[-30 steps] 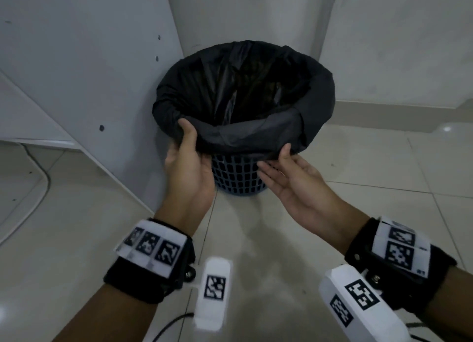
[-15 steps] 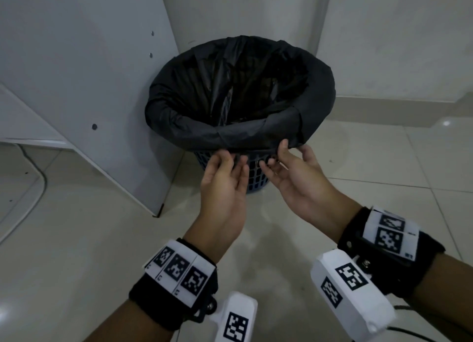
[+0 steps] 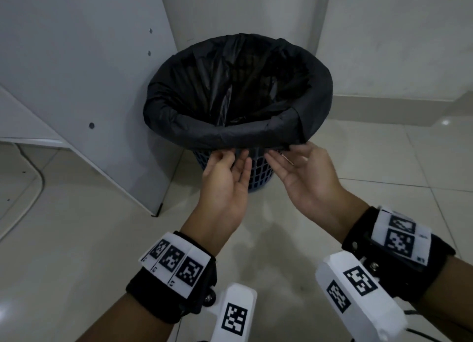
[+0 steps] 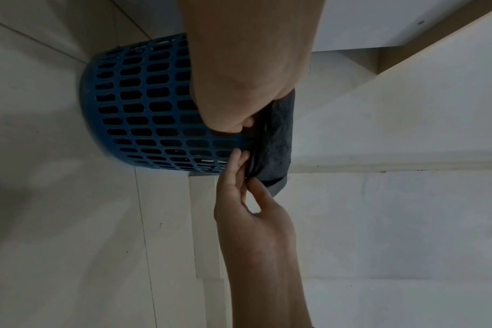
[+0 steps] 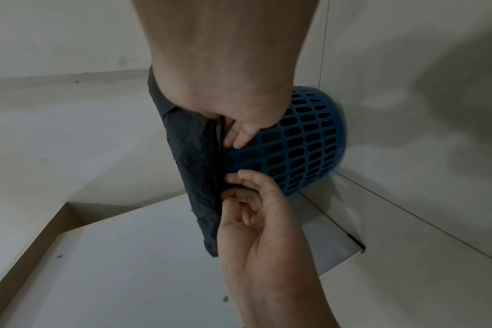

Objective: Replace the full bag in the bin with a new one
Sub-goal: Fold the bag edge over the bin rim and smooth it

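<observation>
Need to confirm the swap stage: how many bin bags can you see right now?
1. A black plastic bag lines the blue lattice plastic bin, its edge folded over the rim, both hands at that edge. No second bag shows; one could lie out of view.

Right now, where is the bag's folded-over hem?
In the head view, the hem hangs over the blue bin's near rim, just above both hands' fingertips.

Black bag [image 3: 256,134] lines a blue lattice bin [image 3: 258,172]; white wall panel [image 3: 76,72], pale tiled floor [image 3: 76,239]
</observation>
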Demonstrator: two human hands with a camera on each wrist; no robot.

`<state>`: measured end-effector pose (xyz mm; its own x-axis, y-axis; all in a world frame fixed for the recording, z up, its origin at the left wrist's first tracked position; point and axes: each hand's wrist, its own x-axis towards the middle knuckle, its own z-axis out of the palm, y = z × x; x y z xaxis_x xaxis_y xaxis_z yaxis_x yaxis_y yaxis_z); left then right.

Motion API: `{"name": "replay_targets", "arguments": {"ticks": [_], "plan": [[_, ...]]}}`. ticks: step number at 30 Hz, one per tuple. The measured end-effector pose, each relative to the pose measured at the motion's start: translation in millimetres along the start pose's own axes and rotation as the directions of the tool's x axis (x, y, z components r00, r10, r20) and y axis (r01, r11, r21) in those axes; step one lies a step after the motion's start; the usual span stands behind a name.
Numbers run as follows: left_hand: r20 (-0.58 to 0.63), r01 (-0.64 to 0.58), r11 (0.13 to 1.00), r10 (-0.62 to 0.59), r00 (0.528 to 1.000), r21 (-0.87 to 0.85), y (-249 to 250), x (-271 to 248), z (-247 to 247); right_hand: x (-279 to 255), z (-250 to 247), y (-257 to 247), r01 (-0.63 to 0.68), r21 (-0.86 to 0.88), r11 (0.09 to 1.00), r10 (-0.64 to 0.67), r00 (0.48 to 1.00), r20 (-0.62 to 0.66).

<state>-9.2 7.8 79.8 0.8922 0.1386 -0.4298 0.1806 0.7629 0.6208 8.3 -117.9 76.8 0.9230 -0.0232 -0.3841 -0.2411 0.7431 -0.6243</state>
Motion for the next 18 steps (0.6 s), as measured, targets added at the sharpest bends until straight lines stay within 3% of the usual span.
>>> {"name": "replay_targets", "arguments": {"ticks": [4,8,11,18], "plan": [[-0.008,-0.043,0.995,0.043,0.999,-0.090,3,-6,-4,-6,1,-6,0.047,0.028,0.998,-0.047,0.999,-0.015],[-0.014,-0.055,0.969,0.053,0.998,-0.240,7,-17,-5,4,-1,-4,0.111,-0.115,0.987,-0.116,0.993,-0.037],[-0.030,-0.071,0.981,0.067,0.997,-0.182,10,-14,-4,8,-1,-9,0.092,-0.143,0.985,-0.098,0.995,-0.035],[-0.066,-0.065,0.991,0.058,0.996,-0.114,22,-1,-2,14,-2,-23,0.016,0.010,1.000,-0.016,1.000,0.014]]}}
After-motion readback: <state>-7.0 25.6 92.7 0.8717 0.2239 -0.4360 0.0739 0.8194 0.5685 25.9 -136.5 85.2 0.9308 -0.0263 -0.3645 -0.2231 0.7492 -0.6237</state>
